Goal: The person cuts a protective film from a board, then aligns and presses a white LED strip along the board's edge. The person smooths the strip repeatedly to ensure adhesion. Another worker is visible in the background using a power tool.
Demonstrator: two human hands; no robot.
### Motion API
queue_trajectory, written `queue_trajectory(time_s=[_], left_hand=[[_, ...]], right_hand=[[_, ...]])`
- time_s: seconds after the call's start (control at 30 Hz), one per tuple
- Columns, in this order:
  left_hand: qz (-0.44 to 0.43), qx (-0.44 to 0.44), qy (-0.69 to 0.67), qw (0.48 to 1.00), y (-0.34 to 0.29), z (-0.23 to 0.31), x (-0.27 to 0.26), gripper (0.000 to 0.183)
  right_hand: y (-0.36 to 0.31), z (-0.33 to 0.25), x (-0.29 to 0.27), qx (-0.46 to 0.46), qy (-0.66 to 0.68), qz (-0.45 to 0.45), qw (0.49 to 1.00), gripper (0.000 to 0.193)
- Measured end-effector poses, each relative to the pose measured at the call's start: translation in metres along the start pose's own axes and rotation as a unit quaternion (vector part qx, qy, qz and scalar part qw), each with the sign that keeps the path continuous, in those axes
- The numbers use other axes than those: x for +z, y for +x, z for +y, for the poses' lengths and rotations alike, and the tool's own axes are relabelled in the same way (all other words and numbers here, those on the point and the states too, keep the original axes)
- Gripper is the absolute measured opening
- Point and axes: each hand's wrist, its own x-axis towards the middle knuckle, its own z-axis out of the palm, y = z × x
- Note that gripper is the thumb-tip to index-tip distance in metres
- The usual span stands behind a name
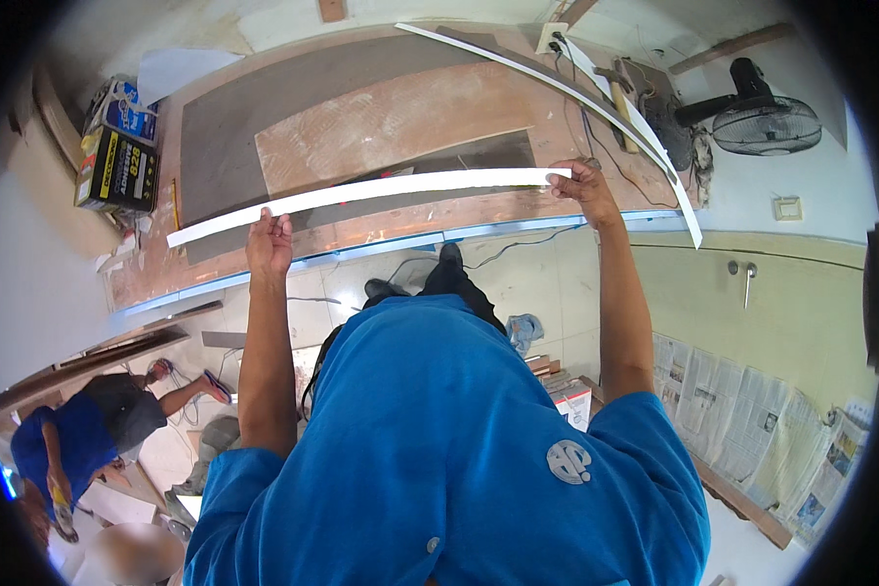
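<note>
A long thin white strip (391, 188) stretches across the near side of a wooden workbench (400, 117). My left hand (269, 241) pinches it near its left part, fingers closed on its edge. My right hand (583, 186) grips the strip's right end. The strip lies over a grey panel (234, 117) and a lighter brown board (391, 122) on the bench. My blue shirt fills the lower middle of the view.
A second white strip (606, 107) curves across the bench's right side, beside a hammer (617, 93) and cables. Boxes (117, 166) sit at the left end. A floor fan (757, 117) stands at right. Another person (78, 430) crouches at lower left. Newspapers (752, 410) cover the floor at right.
</note>
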Motion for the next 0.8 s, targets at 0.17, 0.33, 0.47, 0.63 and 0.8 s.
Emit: queue_trajectory(time_s=[0.17,0.33,0.47,0.63,0.8], left_hand=[[-0.005,-0.019,-0.010,1.000,-0.001,-0.007,0.012,0.013],[-0.024,-0.017,-0.043,0.999,-0.005,-0.006,0.020,0.010],[-0.025,-0.021,-0.049,0.998,-0.009,-0.001,0.022,0.009],[-0.026,-0.042,-0.029,0.998,-0.016,-0.019,0.035,0.010],[-0.107,-0.112,0.013,0.988,-0.049,-0.073,0.065,0.009]], right_hand=[[-0.011,0.001,0.006,-0.014,0.146,0.085,0.986,0.024],[-0.021,0.005,0.000,-0.035,0.067,0.058,0.995,0.022],[-0.032,0.006,0.005,-0.017,0.007,0.034,0.999,0.025],[-0.044,0.057,0.019,-0.004,0.252,0.155,0.955,0.037],[-0.068,0.093,0.068,0.002,0.486,0.171,0.857,0.037]])
